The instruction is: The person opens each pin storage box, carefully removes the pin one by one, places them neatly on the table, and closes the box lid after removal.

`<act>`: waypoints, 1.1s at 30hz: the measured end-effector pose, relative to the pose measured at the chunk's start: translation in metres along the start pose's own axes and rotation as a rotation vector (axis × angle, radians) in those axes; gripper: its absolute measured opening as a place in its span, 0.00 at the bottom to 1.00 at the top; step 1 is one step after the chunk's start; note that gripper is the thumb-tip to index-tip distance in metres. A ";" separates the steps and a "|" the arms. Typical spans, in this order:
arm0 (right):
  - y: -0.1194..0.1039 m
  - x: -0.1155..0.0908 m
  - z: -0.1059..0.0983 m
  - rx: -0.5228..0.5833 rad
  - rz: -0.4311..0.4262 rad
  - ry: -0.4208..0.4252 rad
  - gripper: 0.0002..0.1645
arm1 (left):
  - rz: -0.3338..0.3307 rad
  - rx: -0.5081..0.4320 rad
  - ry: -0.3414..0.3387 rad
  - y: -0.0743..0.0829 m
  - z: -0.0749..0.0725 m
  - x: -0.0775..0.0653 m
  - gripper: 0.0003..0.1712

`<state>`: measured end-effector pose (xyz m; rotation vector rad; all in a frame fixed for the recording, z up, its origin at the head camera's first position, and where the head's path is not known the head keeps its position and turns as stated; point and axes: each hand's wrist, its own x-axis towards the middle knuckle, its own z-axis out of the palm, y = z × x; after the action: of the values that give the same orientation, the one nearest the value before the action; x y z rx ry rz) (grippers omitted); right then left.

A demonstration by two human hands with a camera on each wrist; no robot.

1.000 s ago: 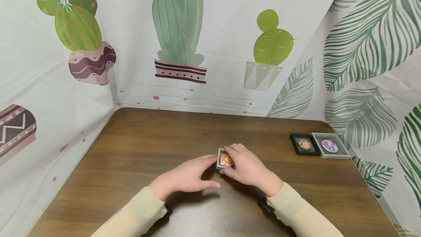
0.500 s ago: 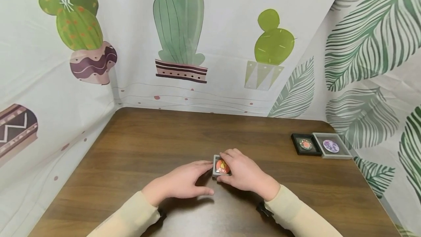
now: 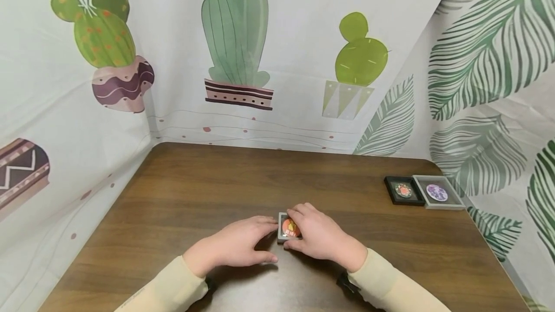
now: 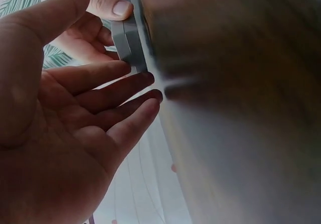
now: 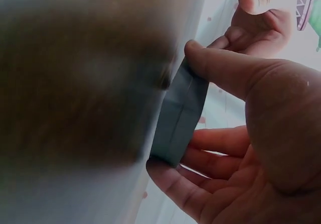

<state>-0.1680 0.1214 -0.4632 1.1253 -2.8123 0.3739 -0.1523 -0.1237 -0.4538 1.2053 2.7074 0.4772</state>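
Observation:
A small grey-framed display case (image 3: pixel 280 229) lies flat on the wooden table, with an orange-red round badge (image 3: pixel 289 228) showing through its clear top. My right hand (image 3: pixel 320 232) grips the case, thumb at the near edge and fingers over the far edge, covering its right part. In the right wrist view the dark side of the case (image 5: pixel 178 111) sits between thumb and fingers. My left hand (image 3: pixel 238 243) is beside the case with fairly straight fingers and thumb spread away. In the left wrist view its fingertips are at the lower end of the case (image 4: pixel 129 43).
At the table's right edge lie a black-framed case (image 3: pixel 404 190) with a round orange-and-green badge and a grey-framed case (image 3: pixel 438 192) with a purple one, side by side. A cactus-and-leaf-print cloth (image 3: pixel 299 61) hangs behind the wooden table (image 3: pixel 208 182).
The case has slid nearer to the person and slightly left, with my right hand gripping it. My left hand has shifted the same way, staying beside the case.

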 end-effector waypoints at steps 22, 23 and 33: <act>-0.009 -0.005 0.004 -0.009 0.008 -0.067 0.47 | 0.030 0.037 0.018 -0.006 0.003 -0.001 0.35; -0.008 -0.005 0.004 -0.012 0.007 -0.068 0.47 | 0.035 0.039 0.025 -0.007 0.003 0.000 0.34; -0.006 -0.006 0.000 -0.020 -0.020 -0.080 0.44 | 0.038 0.073 0.066 -0.007 0.000 0.008 0.25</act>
<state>-0.1600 0.1214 -0.4629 1.1896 -2.8639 0.3046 -0.1629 -0.1218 -0.4565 1.2842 2.7848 0.4334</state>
